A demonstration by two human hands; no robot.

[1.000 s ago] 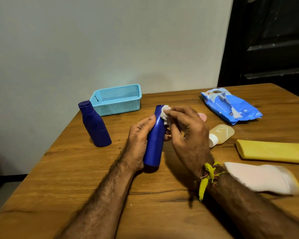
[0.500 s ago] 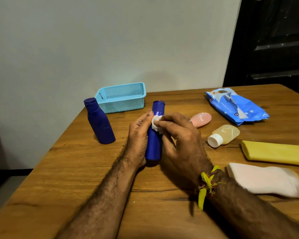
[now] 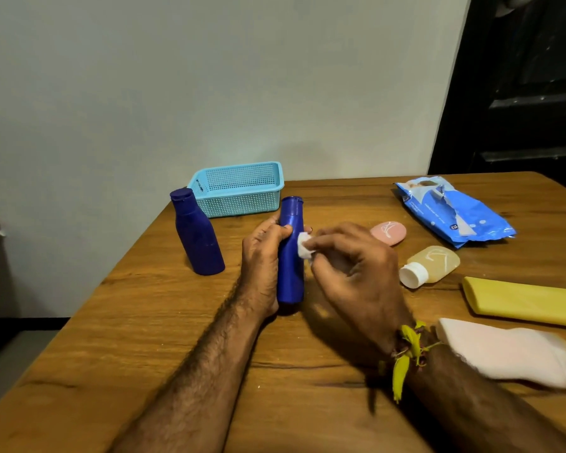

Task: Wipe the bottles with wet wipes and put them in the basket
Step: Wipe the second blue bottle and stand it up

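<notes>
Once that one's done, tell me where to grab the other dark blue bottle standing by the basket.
Take the standing blue bottle around its narrower shoulder, just under the cap, and come from its right side, probably with the left hand once free. It stands upright and widens toward the base, so fingers wrap the upper part more easily. The basket sits close behind, leaving less room there.

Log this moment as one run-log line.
left hand: grips blue bottle | right hand: presses wipe on bottle | basket: no bottles visible inside
</notes>
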